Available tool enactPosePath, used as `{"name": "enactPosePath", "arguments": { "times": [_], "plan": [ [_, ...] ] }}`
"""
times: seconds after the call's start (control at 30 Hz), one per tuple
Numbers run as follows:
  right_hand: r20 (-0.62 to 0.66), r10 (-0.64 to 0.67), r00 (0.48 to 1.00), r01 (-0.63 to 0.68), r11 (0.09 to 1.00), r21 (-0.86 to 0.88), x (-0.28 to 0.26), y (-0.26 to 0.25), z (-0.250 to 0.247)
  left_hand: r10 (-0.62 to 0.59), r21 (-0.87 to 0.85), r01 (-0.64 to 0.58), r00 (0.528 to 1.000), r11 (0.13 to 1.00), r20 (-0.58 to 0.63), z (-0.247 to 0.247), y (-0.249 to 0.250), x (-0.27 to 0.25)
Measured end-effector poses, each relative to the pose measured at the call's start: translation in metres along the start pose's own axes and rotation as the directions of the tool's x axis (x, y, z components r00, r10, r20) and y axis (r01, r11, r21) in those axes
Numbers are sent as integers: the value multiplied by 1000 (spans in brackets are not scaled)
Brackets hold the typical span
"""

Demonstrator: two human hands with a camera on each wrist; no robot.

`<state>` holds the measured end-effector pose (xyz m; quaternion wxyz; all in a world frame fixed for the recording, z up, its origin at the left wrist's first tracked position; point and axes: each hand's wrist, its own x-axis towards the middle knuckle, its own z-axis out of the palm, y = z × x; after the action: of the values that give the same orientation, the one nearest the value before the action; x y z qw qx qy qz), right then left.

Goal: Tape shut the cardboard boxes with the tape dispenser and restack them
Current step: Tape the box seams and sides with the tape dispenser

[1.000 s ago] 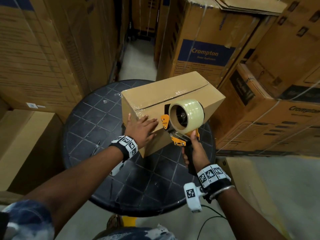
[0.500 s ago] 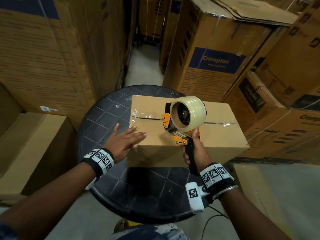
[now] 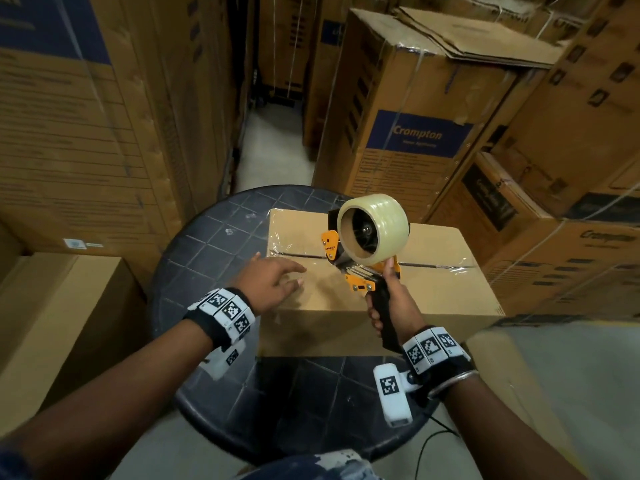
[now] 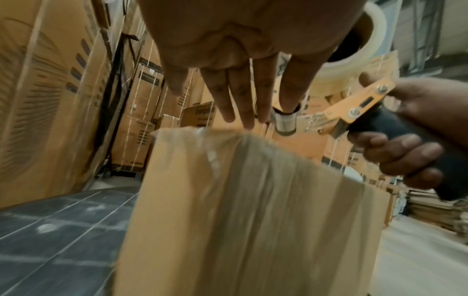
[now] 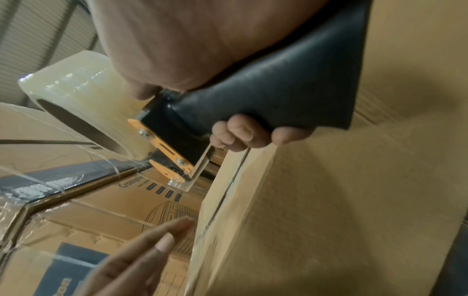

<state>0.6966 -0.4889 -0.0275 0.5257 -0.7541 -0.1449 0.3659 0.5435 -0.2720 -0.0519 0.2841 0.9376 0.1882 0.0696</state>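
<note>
A cardboard box lies on the round dark worktop, its top seam covered by a strip of clear tape running across the lid from side to side. My right hand grasps the black handle of the tape dispenser, fingers wrapped round it; the dispenser is held above the box top, near the seam, with its roll of clear tape uppermost. Whether the dispenser touches the lid I cannot tell. My left hand is released, fingers straight and spread, reaching over the near left part of the box top; in the left wrist view the fingers point toward the far top edge of the box. Large printed cartons stand stacked around the worktop on all far sides, and a plain carton stands at my left.
</note>
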Motion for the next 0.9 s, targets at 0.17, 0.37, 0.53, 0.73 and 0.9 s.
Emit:
{"name": "enactPosePath", "arguments": {
  "times": [0.17,0.37,0.53,0.73,0.9],
  "plan": [
    [-62,-13,998,18,996,90,-3,-4,-22,-42,-307,5,992,952,-116,-17,55,45],
    [-129,-64,990,92,969,228,2,-8,-65,-299,-766,322,938,556,178,-5,113,116],
    [-141,-69,988,102,965,242,10,-17,-106,-267,-827,517,847,220,459,14,144,150],
    [-164,-27,986,65,971,230,26,-15,-157,-146,-851,525,845,32,515,38,181,185],
    [-147,-23,989,56,972,229,36,-10,-189,-103,-825,563,819,-46,564,59,206,207]
  ]
}}
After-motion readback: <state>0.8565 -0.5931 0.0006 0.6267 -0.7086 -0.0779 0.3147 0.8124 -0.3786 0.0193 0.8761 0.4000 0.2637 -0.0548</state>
